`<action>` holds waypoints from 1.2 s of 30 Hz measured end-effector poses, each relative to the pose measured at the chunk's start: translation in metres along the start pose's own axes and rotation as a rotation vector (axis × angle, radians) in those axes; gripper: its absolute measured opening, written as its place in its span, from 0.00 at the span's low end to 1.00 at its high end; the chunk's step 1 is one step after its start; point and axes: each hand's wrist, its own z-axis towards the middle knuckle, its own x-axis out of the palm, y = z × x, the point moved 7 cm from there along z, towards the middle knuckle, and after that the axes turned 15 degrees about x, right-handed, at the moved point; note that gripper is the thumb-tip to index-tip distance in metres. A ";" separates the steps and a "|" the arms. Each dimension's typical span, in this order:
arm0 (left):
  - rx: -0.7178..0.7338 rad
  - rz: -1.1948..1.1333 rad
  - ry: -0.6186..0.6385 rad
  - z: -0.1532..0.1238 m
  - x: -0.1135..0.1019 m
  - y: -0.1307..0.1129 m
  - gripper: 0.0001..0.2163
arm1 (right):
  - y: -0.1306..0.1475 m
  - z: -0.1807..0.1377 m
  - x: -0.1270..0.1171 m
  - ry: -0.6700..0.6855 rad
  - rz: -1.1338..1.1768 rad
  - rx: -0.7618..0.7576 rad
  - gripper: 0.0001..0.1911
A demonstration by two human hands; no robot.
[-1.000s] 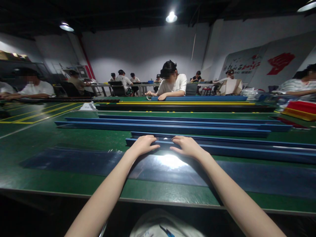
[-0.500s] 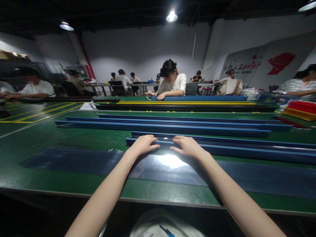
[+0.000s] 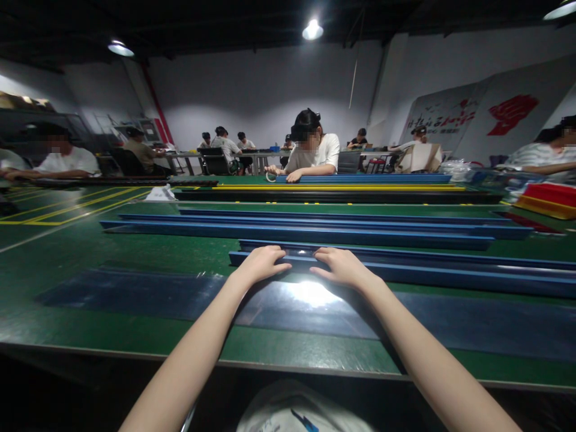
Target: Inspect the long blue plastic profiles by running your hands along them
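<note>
Blue channel strip [image 3: 405, 273] lying lengthwise near the desk's [image 3: 135, 246] front edge, unmoved since a second ago; left hand [image 3: 261, 264] and right hand [image 3: 344, 267] resting palm-down on it, fingers draped flat, clamping nothing, likewise unchanged

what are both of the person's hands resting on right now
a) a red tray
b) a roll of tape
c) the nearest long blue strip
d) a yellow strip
c: the left hand and the right hand both lie palm down on the nearest long blue strip on the green table, side by side and a little apart, with the fingers flat over its top rather than closed around it.
</note>
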 end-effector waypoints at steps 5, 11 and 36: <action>-0.004 -0.010 0.006 0.001 -0.001 -0.001 0.13 | 0.001 -0.001 -0.002 0.007 0.007 0.002 0.18; 0.002 -0.010 0.000 0.000 0.000 0.000 0.13 | 0.000 -0.001 -0.001 0.005 0.002 0.001 0.18; -0.018 -0.035 0.002 0.000 0.000 0.001 0.13 | 0.000 0.000 -0.001 0.039 0.012 0.034 0.17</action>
